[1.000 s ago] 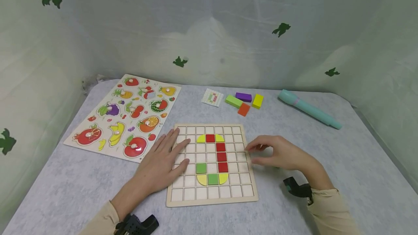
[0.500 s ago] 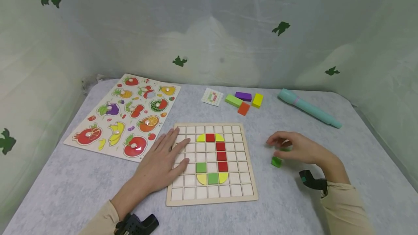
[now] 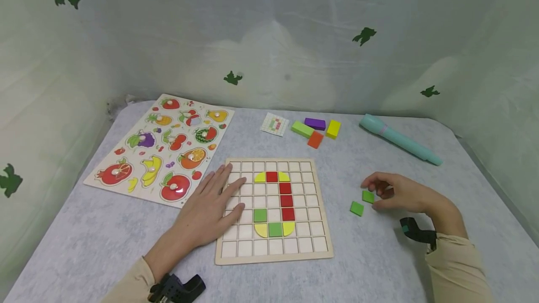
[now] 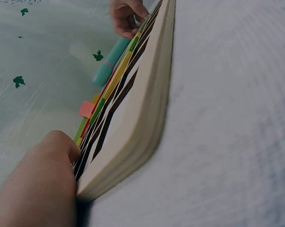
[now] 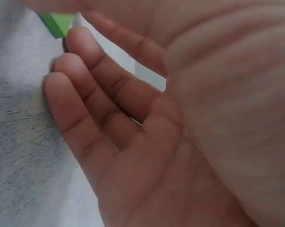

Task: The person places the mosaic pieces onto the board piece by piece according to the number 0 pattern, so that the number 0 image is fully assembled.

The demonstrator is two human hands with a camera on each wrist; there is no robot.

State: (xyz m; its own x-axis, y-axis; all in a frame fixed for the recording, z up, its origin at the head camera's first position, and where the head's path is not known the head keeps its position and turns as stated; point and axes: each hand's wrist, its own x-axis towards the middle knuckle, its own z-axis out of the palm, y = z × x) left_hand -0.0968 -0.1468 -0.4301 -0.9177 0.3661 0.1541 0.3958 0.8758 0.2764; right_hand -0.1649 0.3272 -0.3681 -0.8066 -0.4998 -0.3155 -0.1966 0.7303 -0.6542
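My left hand (image 3: 209,209) lies flat with spread fingers on the left side of the wooden grid board (image 3: 240,261). Set in the board's cells are red square tiles (image 3: 286,200), green square tiles (image 3: 275,229) and yellow rounded tiles (image 3: 261,230). To the right of the board, my right hand (image 3: 404,193) is low over the table, fingers loosely bent and thumb apart from them. A loose green tile (image 3: 368,196) lies between its thumb and forefinger tips, and another green tile (image 3: 357,208) is just left of it. In the right wrist view, a green tile (image 5: 59,23) shows beyond the fingertips.
A fruit knob puzzle (image 3: 178,144) lies at the left. Behind the board are a small pattern card (image 3: 274,124), a light green block (image 3: 302,129), a purple block (image 3: 315,124), a yellow block (image 3: 333,129) and an orange block (image 3: 315,140). A teal tube (image 3: 400,140) lies at back right.
My right hand has moved right from the board's edge to the loose green tiles, which have come into sight from under it. The left hand has stayed on the board.
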